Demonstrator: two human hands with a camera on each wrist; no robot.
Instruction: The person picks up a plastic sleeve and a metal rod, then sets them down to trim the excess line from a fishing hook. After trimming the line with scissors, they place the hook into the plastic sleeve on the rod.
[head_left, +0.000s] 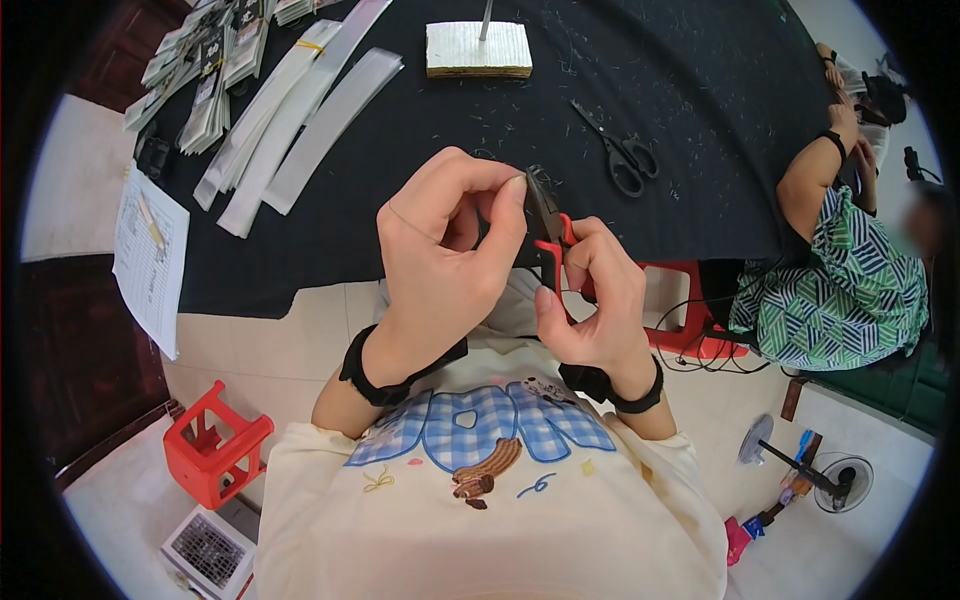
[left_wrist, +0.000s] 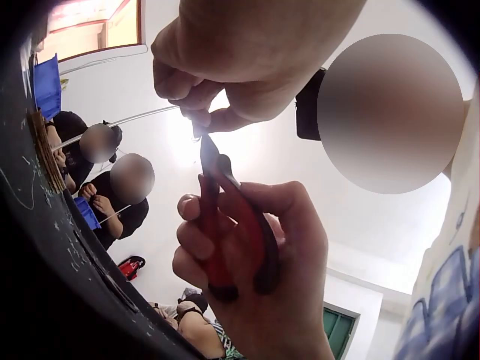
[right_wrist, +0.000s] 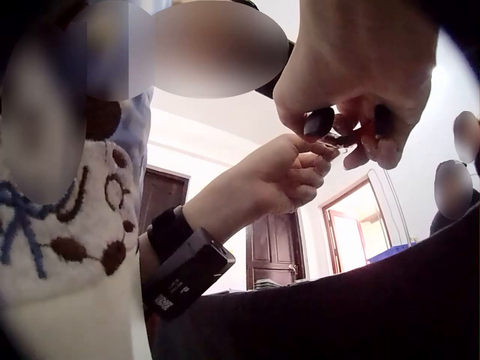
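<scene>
Two hands meet: right hand (head_left: pixel 592 292) grips pliers (head_left: pixel 547 222), nose pointing away; left hand (head_left: pixel 447 245) pinches, perhaps, wire (left_wrist: pixel 142 115).

Head: above, facing down over table (head_left: pixel 700 150) edge, mid-range | Left wrist: beneath, facing up, very near pliers (left_wrist: pixel 210 187) and wire (left_wrist: pixel 146 114) | Right wrist: low, facing up and across, near | Shared by all three: left hand (head_left: pixel 445 250), right hand (head_left: pixel 595 300), pliers.
</scene>
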